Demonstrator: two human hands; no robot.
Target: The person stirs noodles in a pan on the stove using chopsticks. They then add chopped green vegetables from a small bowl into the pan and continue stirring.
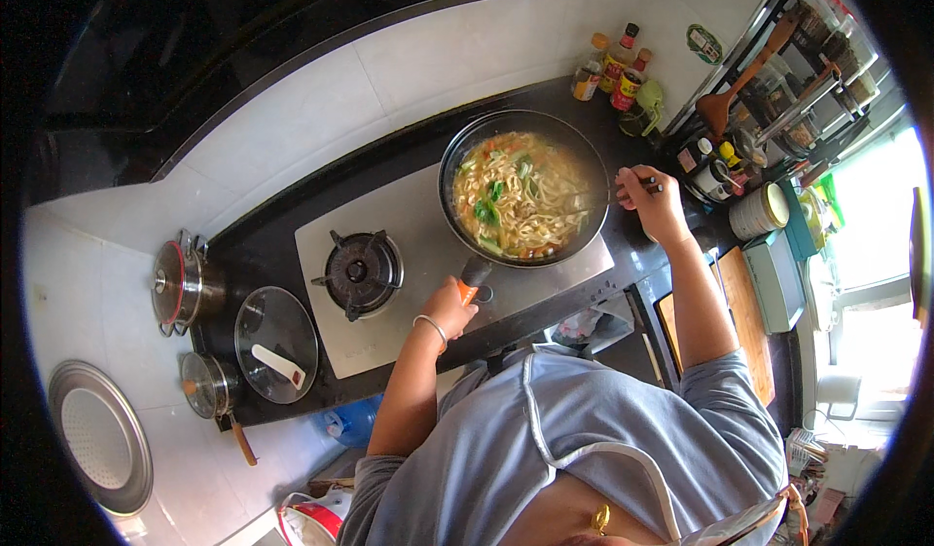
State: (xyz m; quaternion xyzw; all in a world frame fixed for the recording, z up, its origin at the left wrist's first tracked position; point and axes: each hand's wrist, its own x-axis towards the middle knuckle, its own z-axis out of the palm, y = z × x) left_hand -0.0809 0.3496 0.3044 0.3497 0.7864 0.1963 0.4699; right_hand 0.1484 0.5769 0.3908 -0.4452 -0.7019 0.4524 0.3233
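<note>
A dark wok (444,214) sits on the right side of the gas stove (417,254), holding noodles (536,188) in broth with green leaves and orange bits. My left hand (449,309), with a bangle at its wrist, is closed around the wok's orange and black handle (468,290). Over the wok's right rim, my right hand (651,199) grips dark chopsticks (611,200). They slant down to the noodles; haze blurs their tips.
Left of the wok is a bare burner (357,272). A glass lid (277,345) bearing a white utensil lies farther left, near a steel pot (193,283) and a small saucepan (208,384). Sauce bottles (619,64) stand behind; a spice rack (781,101) and cutting board (748,320) are right.
</note>
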